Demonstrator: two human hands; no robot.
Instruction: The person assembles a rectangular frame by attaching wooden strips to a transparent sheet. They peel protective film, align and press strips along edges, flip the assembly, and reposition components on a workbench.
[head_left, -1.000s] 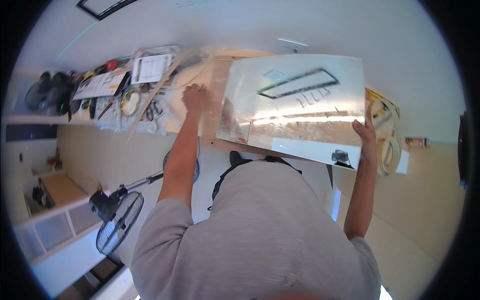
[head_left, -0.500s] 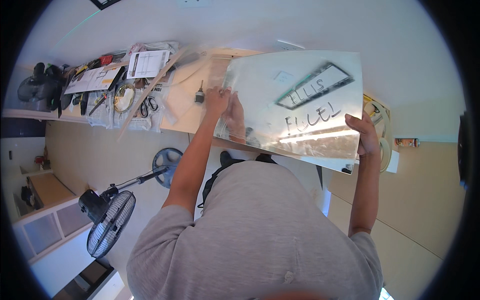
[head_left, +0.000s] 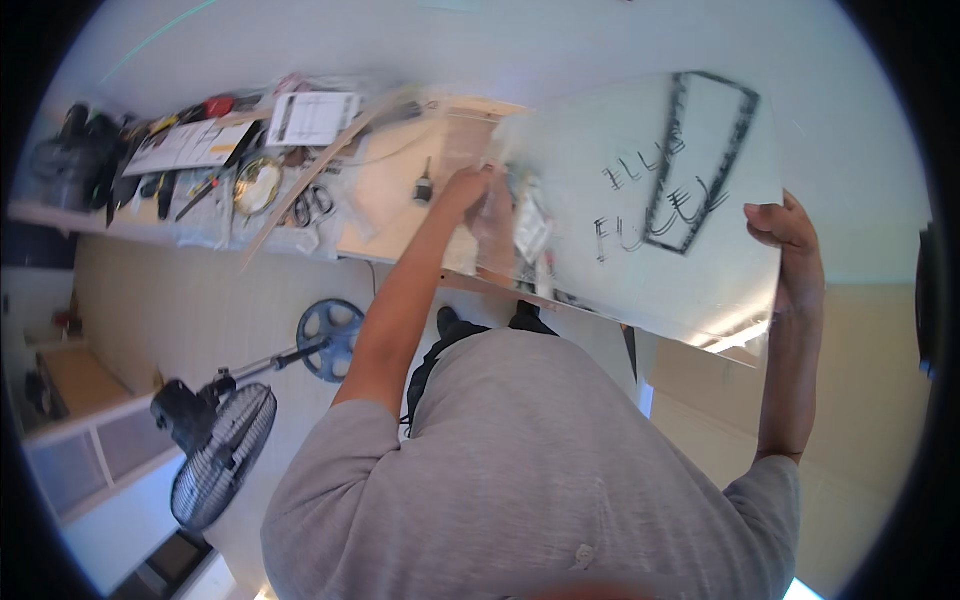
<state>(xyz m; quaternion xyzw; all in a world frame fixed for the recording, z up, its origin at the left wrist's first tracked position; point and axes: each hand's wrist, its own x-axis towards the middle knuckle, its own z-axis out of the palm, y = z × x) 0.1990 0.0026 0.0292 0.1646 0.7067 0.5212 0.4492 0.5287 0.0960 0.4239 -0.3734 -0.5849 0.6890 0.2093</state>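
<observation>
A large, shiny mirror sheet (head_left: pixel 610 275) with dark handwriting on its face is held tilted in front of me. My left hand (head_left: pixel 470 188) grips its left edge, and the hand's reflection shows beside it. At the opposite edge my right hand (head_left: pixel 786 228) is closed, thumb over the face and fingers behind, out of sight. A dark rectangular frame and bright patches are reflected in the surface. Near my left hand, a dark hole saw bit (head_left: pixel 423 187) stands on the wooden worktop (head_left: pixel 382 205), part of which the sheet hides.
Left along the bench lie a long wooden strip (head_left: pixel 310 178), scissors (head_left: pixel 313 205), a tape roll (head_left: pixel 258 184), printed sheets (head_left: pixel 313 119) and several tools. A black fan (head_left: pixel 224 455) with a round base (head_left: pixel 331 340) stands on the floor at my left. Behind the sheet rises a pale wall.
Both hands have shifted right with the mirror sheet, and its right side has swung outward. The reflected frame now looks steeper. My view has also shifted slightly.
</observation>
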